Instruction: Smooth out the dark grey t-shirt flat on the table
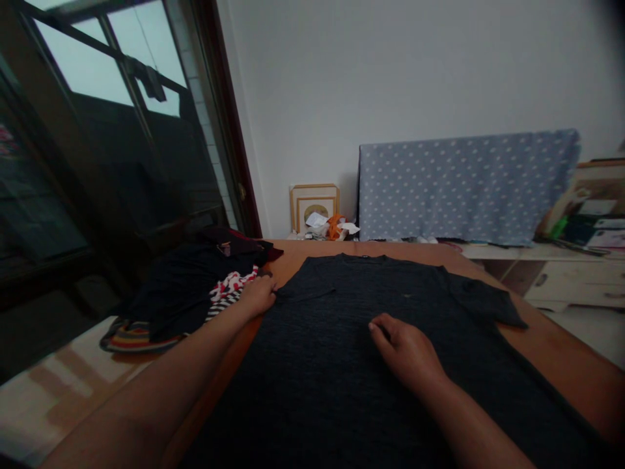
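A dark grey T-shirt lies spread flat on an orange-brown table, collar away from me. My left hand is closed at the shirt's left sleeve edge and pinches the fabric there. My right hand rests on the middle of the shirt, palm down, fingers curled loosely against the cloth and holding nothing I can see.
A pile of clothes, black, striped and red-dotted, lies left of the shirt. A framed picture and small items stand at the far wall. A dotted blue cloth covers something behind the table. Drawers stand at right, a glass door at left.
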